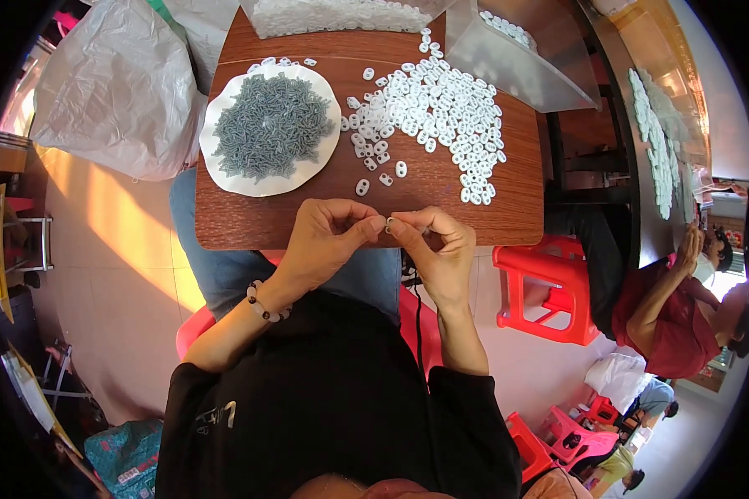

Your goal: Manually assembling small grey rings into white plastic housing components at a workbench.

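Observation:
My left hand [324, 239] and my right hand [438, 254] meet at the near edge of the brown wooden table [262, 224]. Thumb and forefinger of each hand pinch one small whitish piece [389, 224], mostly covered by the fingertips. Beyond my left hand, a white wavy-rimmed plate [216, 170] holds a heap of small grey tube-like pieces [270, 125]. Past my right hand spreads a pile of small white oval two-hole pieces [449, 104]. A few of these lie loose close to my fingers, one white oval piece [363, 187] among them.
A clear bin of white pieces [341, 18] stands at the far edge, with a tilted translucent bin [516, 71] at its right. A white sack [116, 91] rests at the left. To the right are a red stool [545, 291] and a person in dark red [670, 320] at another table.

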Tool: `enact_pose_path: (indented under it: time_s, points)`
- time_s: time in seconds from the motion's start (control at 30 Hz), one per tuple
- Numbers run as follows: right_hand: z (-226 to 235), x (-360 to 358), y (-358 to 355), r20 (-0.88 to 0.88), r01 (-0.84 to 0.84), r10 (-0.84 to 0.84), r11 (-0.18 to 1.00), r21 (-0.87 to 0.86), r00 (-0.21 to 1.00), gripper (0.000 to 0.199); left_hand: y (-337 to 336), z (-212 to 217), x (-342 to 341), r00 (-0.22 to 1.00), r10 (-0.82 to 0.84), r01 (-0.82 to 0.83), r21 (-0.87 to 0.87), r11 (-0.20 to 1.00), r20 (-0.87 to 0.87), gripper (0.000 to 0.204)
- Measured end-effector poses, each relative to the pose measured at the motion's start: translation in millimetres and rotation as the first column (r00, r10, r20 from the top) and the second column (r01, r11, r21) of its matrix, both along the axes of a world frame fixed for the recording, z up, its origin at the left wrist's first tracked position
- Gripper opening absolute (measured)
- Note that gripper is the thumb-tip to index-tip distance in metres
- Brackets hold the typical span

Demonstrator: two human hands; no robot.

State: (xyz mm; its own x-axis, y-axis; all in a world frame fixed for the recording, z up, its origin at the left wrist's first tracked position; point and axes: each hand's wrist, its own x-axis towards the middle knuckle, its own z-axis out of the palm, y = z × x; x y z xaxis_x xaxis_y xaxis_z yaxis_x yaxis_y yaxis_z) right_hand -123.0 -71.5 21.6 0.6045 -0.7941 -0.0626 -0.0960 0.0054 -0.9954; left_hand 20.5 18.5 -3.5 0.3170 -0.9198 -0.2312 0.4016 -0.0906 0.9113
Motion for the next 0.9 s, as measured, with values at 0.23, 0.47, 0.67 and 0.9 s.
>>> enact_pose_path:
  time_s: [0.23, 0.47, 0.67, 0.9]
  points:
    - [1.4, 0.8, 1.3, -0.013, 0.003, -0.004, 1.000, -0.022, 1.000, 0.008, -0.6, 1.1, -1.8, 0.999, 0.011, -0.011, -0.006, 1.000, -0.030, 0.017]
    - [-5.6, 1.1, 2.0, 0.020, 0.035, -0.036, 0.998, 0.057, 0.999, 0.008, -1.4, -3.0, -1.9, 1.000, 0.010, -0.010, 0.013, 1.000, -0.014, 0.018]
    - [-6.1, 3.5, 0.4, 0.032, 0.068, -0.070, 0.996, 0.051, 0.997, 0.007, -0.4, -5.1, 0.2, 0.998, 0.001, 0.001, 0.026, 1.000, -0.065, 0.024]
    - [-6.3, 2.0, -1.2, 0.034, 0.085, -0.087, 0.995, 0.049, 0.996, 0.007, -0.3, -6.1, 1.8, 0.984, 0.022, -0.014, 0.041, 0.999, -0.179, 0.024]
